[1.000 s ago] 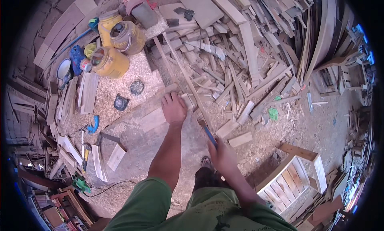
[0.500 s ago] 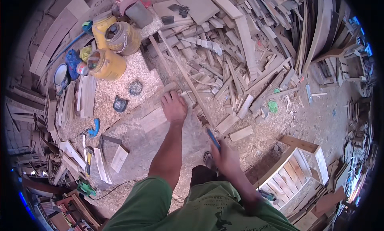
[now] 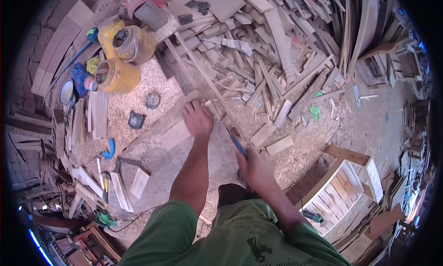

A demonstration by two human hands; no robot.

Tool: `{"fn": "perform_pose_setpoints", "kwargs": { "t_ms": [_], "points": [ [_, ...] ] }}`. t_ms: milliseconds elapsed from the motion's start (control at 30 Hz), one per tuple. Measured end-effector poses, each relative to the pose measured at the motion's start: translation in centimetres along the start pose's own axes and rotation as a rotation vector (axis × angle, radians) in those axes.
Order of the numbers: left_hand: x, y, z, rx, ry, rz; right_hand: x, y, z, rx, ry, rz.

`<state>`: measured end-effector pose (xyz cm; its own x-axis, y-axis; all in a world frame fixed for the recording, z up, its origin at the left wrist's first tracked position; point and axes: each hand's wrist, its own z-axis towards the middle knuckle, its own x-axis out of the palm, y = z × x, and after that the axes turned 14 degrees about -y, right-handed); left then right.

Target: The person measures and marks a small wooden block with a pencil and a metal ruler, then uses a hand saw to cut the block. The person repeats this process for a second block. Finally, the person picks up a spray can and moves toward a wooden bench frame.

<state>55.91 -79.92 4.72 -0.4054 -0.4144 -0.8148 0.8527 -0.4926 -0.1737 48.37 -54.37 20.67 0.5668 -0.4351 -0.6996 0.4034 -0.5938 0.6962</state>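
Note:
My left hand presses down on a piece of wood at the far edge of the low worktop, its fingers curled over the wood. In my right hand, a slim hand tool with a blue part points away and to the left, toward the worktop's right edge. Motion blurs that hand, and the tool's working end is too unclear to name its kind. Left of my left hand, a flat board lies on the worktop.
Yellow plastic tubs stand on sawdust at the far left. A hammer and a blue curved object lie on the left. Offcuts pile up beyond the worktop. A slatted wooden frame stands at the right.
My right hand and the blue tool have shifted slightly forward. My left hand stays on the wood. The whole view has moved a little.

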Motion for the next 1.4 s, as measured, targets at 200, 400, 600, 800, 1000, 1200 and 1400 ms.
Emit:
{"fn": "perform_pose_setpoints", "kwargs": {
  "t_ms": [200,400,600,800,1000,1200,1400],
  "points": [
    [-0.5,0.2,-0.5,0.010,0.010,0.012,-3.4,-2.6,-5.5,0.087,0.083,-0.018],
    [0.4,-1.4,0.0,0.005,0.027,-0.006,4.3,1.0,7.3,-0.033,-0.046,0.002],
    [-0.8,0.2,-0.5,0.004,-0.023,0.009,-5.2,-2.6,-7.3,0.040,0.036,-0.005],
    [0.1,-2.1,-0.1,0.003,0.028,-0.054,4.7,0.1,5.9,0.076,0.000,-0.035],
    [0.1,0.0,-0.6,0.010,-0.011,-0.002,-2.3,-1.3,-2.6,0.035,0.048,0.017],
    [-0.4,0.1,-0.4,-0.004,0.016,0.003,-4.8,-2.8,-7.2,0.153,0.073,-0.003],
    [-0.1,-1.2,-0.8,0.018,0.008,-0.037,3.2,-0.1,5.1,0.059,0.037,0.034]
  ]
}}
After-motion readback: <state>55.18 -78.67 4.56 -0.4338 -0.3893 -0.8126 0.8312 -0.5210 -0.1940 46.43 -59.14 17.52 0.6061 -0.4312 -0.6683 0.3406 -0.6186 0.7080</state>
